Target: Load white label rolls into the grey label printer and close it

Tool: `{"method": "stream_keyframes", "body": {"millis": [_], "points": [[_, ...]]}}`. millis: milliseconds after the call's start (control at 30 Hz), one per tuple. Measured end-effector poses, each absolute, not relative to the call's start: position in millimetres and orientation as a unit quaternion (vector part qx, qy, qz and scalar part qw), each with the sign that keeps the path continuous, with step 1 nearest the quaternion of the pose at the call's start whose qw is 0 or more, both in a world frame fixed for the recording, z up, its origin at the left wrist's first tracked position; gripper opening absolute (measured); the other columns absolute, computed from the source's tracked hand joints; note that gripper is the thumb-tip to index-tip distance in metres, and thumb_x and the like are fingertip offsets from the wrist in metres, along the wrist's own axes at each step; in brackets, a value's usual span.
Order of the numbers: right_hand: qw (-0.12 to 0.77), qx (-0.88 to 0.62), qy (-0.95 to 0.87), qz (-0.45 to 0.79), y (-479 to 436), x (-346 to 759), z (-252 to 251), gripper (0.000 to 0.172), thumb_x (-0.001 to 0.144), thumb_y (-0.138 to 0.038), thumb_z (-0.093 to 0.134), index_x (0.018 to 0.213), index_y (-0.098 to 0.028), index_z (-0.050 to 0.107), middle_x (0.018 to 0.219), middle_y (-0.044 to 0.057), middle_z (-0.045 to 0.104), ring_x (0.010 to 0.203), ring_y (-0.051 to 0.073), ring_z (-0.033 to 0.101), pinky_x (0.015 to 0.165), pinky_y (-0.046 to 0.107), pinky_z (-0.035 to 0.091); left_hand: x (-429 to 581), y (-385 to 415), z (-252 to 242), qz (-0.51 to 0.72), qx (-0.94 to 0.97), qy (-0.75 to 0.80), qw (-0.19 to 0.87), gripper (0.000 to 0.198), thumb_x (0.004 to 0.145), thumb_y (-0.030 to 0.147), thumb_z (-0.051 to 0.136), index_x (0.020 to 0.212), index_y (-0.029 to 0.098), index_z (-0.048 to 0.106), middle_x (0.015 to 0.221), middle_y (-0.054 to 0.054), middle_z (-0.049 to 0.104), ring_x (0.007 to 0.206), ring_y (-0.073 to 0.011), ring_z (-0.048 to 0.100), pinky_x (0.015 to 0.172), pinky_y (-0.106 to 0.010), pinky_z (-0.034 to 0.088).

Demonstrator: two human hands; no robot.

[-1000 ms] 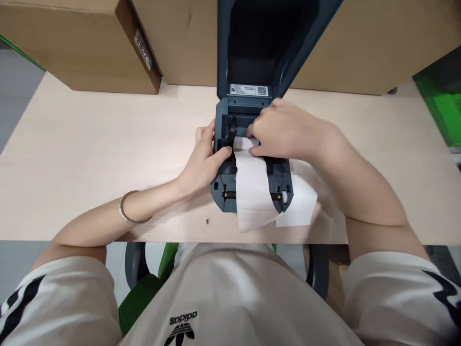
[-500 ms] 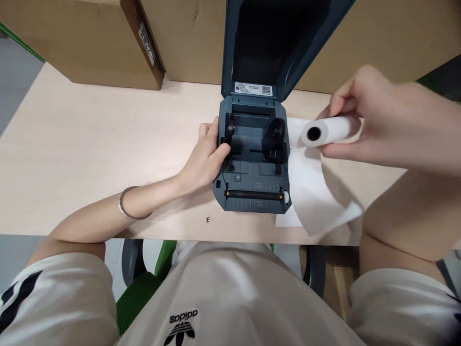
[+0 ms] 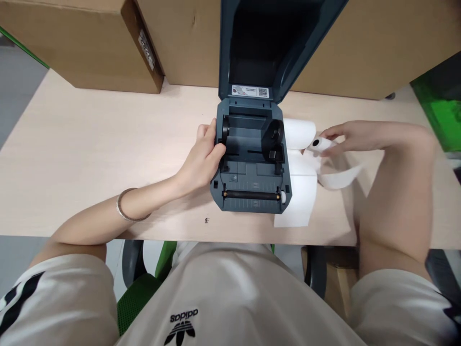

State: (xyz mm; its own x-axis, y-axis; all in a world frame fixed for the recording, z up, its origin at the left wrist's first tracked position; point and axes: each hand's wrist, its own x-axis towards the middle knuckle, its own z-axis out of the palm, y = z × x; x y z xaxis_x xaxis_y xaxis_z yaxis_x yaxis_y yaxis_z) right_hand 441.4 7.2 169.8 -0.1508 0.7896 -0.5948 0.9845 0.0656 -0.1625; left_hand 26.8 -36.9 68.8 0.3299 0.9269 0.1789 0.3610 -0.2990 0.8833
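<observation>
A dark blue-grey label printer (image 3: 252,168) sits on the table with its lid (image 3: 273,53) raised. Inside it show two black roll holders and a black roller near the front. My left hand (image 3: 201,158) grips the printer's left side, thumb over the rim. To the right of the printer, my right hand (image 3: 342,137) has its fingers around a small white paper roll (image 3: 319,145) with a dark core; a loose strip (image 3: 340,180) curls from it. Between that roll and the printer lies a wider white paper roll (image 3: 298,133), its sheet (image 3: 295,197) spread towards the table's front edge.
Cardboard boxes (image 3: 90,48) stand along the back of the table (image 3: 90,139), one of them behind the printer lid. A green object (image 3: 437,110) is at the far right. A small dark mark (image 3: 206,220) shows near the front edge.
My right hand has moved down and away, bringing the small roll to the tabletop beside the wider roll. Its strip has swung off the sheet. My left hand keeps its hold on the printer.
</observation>
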Motion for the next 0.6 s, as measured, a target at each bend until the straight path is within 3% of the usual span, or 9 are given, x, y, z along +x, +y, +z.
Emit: {"method": "stream_keyframes", "body": {"millis": [133, 333, 400, 500, 600], "points": [[0.185, 0.623, 0.713, -0.265, 12, 430, 158, 0.040, 0.112, -0.067, 0.071, 0.108, -0.027, 0.075, 0.120, 0.015, 0.085, 0.102, 0.025, 0.074, 0.097, 0.043, 0.059, 26, -36, 66, 0.373, 0.713, 0.448, 0.388, 0.041, 0.105, 0.039, 0.064, 0.145, 0.030, 0.069, 0.120, -0.007, 0.059, 0.130, -0.0342, 0.056, 0.134, -0.057, 0.055], [0.179, 0.651, 0.696, -0.246, 8, 418, 163, 0.036, 0.114, -0.056, 0.071, 0.128, -0.025, 0.083, 0.131, 0.017, 0.087, 0.114, 0.027, 0.079, 0.098, 0.042, 0.060, 26, -36, 64, 0.382, 0.710, 0.439, 0.396, 0.038, 0.106, 0.041, 0.066, 0.143, 0.032, 0.070, 0.117, -0.006, 0.057, 0.128, -0.0340, 0.056, 0.133, -0.057, 0.056], [0.165, 0.676, 0.685, -0.217, 3, 417, 173, 0.044, 0.118, -0.053, 0.066, 0.141, -0.021, 0.083, 0.151, 0.019, 0.083, 0.131, 0.030, 0.080, 0.110, 0.044, 0.060, 27, -36, 65, 0.382, 0.708, 0.440, 0.399, 0.040, 0.106, 0.042, 0.067, 0.144, 0.031, 0.070, 0.118, -0.006, 0.056, 0.129, -0.0343, 0.057, 0.134, -0.057, 0.055], [0.086, 0.689, 0.705, -0.144, -5, 412, 184, 0.056, 0.120, -0.041, 0.062, 0.170, -0.017, 0.074, 0.179, 0.021, 0.067, 0.159, 0.035, 0.070, 0.132, 0.050, 0.054, 28, -37, 67, 0.378, 0.705, 0.445, 0.403, 0.042, 0.105, 0.042, 0.067, 0.145, 0.030, 0.071, 0.119, -0.007, 0.057, 0.133, -0.0355, 0.058, 0.137, -0.058, 0.053], [0.013, 0.602, 0.789, -0.123, -8, 400, 179, 0.070, 0.114, -0.035, 0.074, 0.181, -0.017, 0.065, 0.184, 0.022, 0.063, 0.165, 0.036, 0.066, 0.140, 0.048, 0.052, 28, -37, 68, 0.374, 0.705, 0.452, 0.398, 0.045, 0.105, 0.040, 0.065, 0.149, 0.031, 0.070, 0.121, -0.008, 0.059, 0.135, -0.0364, 0.059, 0.139, -0.059, 0.053]]}}
